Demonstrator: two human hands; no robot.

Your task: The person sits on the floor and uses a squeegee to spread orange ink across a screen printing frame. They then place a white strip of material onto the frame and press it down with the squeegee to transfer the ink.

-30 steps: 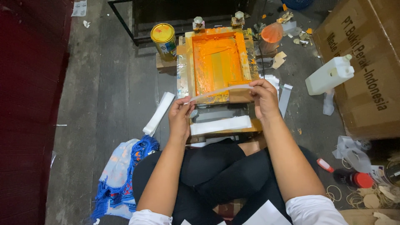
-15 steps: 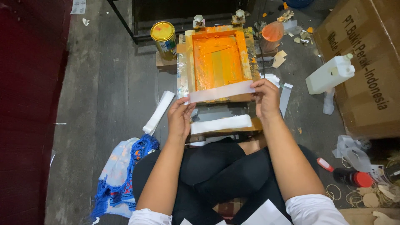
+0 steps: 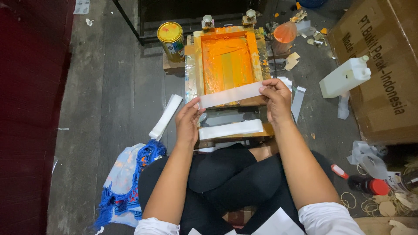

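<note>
Seen from above, a person sits cross-legged on a dark floor. At far left a blue and white cloth (image 3: 130, 182) lies crumpled by the knee, and a long white strip (image 3: 166, 116) rests on the floor above it. A yellow-lidded tin (image 3: 171, 40) stands further up. The left hand (image 3: 188, 122) pinches one end of a white paper strip (image 3: 230, 94) — the right hand (image 3: 276, 99) pinches the other end, holding it stretched flat across the near edge of a wooden frame (image 3: 228, 63) smeared with orange ink. Another white strip (image 3: 230, 129) lies just below, between the hands. To the right stand a white plastic jug (image 3: 346, 77) and a cardboard box (image 3: 383, 69).
</note>
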